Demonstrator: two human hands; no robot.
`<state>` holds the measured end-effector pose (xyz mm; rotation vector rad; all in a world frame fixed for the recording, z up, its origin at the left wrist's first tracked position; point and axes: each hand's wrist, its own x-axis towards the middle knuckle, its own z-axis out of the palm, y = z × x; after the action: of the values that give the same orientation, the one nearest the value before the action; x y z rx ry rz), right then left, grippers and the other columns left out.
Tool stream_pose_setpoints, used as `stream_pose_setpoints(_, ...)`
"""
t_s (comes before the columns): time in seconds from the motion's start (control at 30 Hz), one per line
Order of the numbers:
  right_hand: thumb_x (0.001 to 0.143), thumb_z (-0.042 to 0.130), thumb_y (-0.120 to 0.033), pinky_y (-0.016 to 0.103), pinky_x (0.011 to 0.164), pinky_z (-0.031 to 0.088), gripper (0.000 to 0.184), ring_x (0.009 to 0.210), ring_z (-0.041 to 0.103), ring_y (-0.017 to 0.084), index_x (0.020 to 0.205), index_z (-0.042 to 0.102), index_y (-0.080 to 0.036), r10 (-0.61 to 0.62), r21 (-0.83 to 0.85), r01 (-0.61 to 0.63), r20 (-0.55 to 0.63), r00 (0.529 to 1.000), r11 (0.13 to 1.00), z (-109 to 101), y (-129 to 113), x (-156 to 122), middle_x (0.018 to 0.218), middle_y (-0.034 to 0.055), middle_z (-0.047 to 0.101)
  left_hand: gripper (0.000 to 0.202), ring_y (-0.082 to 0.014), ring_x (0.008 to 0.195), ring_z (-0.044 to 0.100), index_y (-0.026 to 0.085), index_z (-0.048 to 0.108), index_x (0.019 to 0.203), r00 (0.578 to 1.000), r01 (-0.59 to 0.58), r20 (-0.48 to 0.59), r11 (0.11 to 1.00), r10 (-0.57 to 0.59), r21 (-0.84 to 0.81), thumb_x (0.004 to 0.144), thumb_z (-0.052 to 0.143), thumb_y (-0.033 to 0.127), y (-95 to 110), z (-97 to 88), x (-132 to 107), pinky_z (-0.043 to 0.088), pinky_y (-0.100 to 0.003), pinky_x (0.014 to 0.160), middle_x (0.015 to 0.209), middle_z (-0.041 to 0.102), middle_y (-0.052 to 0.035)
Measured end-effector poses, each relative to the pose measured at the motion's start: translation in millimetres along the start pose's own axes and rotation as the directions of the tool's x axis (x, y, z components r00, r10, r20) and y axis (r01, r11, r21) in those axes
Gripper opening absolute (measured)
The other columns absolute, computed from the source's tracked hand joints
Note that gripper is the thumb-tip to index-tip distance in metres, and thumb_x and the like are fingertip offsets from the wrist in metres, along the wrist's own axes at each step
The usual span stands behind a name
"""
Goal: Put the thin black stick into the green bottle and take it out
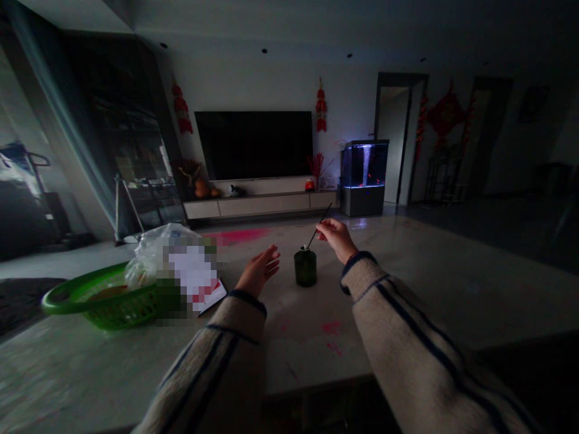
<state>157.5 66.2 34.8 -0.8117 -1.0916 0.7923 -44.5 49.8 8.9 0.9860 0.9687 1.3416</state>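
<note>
A small dark green bottle (306, 269) stands upright on the table, with a pale neck at its top. My right hand (335, 237) pinches a thin dark stick (324, 214) just right of and above the bottle. The stick slants, its lower end at the bottle's mouth; whether it reaches inside I cannot tell. To the left of the bottle is my left hand (261, 269), apart from it, holding nothing, with its fingers spread.
A green plastic basket (122, 313) with a clear plastic bag (154, 244) stands on the table (416, 301) at the left. Beside it is a partly blurred-out white item (194, 271). Beyond are a television (256, 144), a low cabinet (262, 205) and a lit fish tank (365, 166).
</note>
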Motion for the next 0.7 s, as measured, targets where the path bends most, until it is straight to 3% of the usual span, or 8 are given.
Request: stream_pose_setpoints(0.7,0.065,0.064,-0.023,0.017,0.047,0.042,0.015,0.045,0.052,0.005,0.069,0.053,-0.015,0.108,-0.085,-0.096,0.142,0.984,0.992,-0.7,2.2,-1.8,0.059,-0.0042,0.058,0.027,-0.0066,0.063,0.056,0.018,0.063,0.089,1.0,0.029,0.011,0.999,-0.029,0.027,0.069,0.065,0.035,-0.7,-1.1,0.6,0.046,-0.02,0.063,0.082,0.062,-0.0021)
